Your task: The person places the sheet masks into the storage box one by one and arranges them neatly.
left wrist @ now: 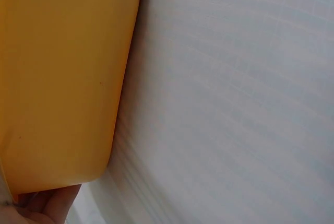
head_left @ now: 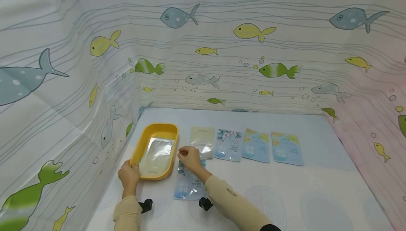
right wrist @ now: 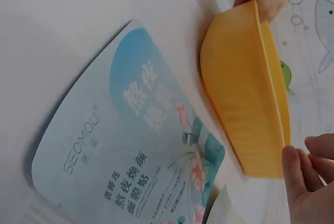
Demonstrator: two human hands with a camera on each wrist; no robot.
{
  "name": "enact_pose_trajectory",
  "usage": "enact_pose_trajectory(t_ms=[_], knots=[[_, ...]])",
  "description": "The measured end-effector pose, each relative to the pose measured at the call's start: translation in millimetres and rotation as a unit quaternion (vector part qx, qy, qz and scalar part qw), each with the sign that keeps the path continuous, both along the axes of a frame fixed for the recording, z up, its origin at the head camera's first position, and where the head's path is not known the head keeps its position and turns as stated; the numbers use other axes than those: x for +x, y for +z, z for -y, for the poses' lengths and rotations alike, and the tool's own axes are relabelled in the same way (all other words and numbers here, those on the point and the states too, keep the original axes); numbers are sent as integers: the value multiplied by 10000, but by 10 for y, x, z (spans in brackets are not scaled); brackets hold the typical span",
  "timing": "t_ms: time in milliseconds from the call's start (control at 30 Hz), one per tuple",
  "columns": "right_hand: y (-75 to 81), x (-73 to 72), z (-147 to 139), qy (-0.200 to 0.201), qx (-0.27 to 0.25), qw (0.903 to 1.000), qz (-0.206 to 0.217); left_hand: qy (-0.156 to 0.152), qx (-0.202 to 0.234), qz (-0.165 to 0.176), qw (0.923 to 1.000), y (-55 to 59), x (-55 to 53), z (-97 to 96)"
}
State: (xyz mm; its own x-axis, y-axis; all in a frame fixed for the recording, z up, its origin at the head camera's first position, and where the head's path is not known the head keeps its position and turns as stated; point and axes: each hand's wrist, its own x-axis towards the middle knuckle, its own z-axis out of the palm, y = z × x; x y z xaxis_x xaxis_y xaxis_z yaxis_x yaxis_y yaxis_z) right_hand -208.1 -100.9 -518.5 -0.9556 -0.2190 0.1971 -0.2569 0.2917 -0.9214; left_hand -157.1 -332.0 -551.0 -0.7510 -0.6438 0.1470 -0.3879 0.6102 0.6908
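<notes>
My left hand [head_left: 129,175] grips the front left corner of a yellow plastic tray [head_left: 175,129], with fingers under its rim. Inside the tray lies a cream and silver face mask packet [head_left: 156,157]. My right hand [head_left: 189,156] is just outside the tray's right wall, its fingers loosely bent and holding nothing. In the right wrist view, the fingertips [right wrist: 290,153] come right up to the tray rim. Below that hand lies a blue floral face mask packet [head_left: 189,188], partly covered by the forearm in the head view; its printed front [right wrist: 130,130] faces up.
To the right of the tray runs a row of face mask packets: a cream one [head_left: 202,141], a blue floral one [head_left: 228,145], and two blue-and-yellow ones [head_left: 256,146]. The white table [head_left: 317,188] is bordered by fish-print sheeting [head_left: 222,47] at the back and sides.
</notes>
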Motion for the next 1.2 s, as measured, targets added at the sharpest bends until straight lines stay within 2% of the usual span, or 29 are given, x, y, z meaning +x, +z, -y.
enact_pose_trajectory(t_ms=[100,433,700,967,1067,1200], knots=[[22,20,-115,43,130,9999,-56,14,46,86,10000,-4,-3,1],[20,117,-403,-55,991,9947,282,-29,134,168,9998,-16,-6,-4],[-97,235,-602,-428,1842,9800,615,-35,-30,-18,10000,-23,-9,-4],[-247,338,-695,-656,2709,9545,1059,-56,-60,-26,10000,-19,-13,-1],[-304,370,-713,-707,2845,9496,1110,-41,-38,29,10000,-13,-10,-3],[-357,410,-711,-826,2792,9488,1225,-35,-18,66,10000,-6,-3,-5]])
